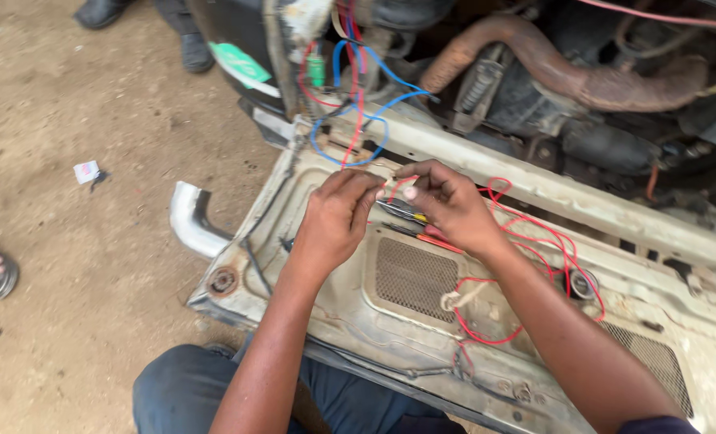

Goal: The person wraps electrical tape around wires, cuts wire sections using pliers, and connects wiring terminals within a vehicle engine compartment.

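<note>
Both hands at front panel (486,378) top edge: left hand (334,221) and right hand (450,205) pinching red wire (535,241) ends together; splice unfinished, blue wire (374,120) loose, screwdriver (422,235) idle

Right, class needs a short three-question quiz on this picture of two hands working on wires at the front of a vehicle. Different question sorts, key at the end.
1. True or false: the left hand and the right hand meet fingertip to fingertip over the white metal panel.
2. Multiple choice: the loose wire trailing past the right wrist is A) green B) red C) yellow.
3. Short answer: what lies on the panel just under the hands?

Key
1. True.
2. B.
3. A screwdriver with an orange and black handle, beside the mesh grille.
</note>
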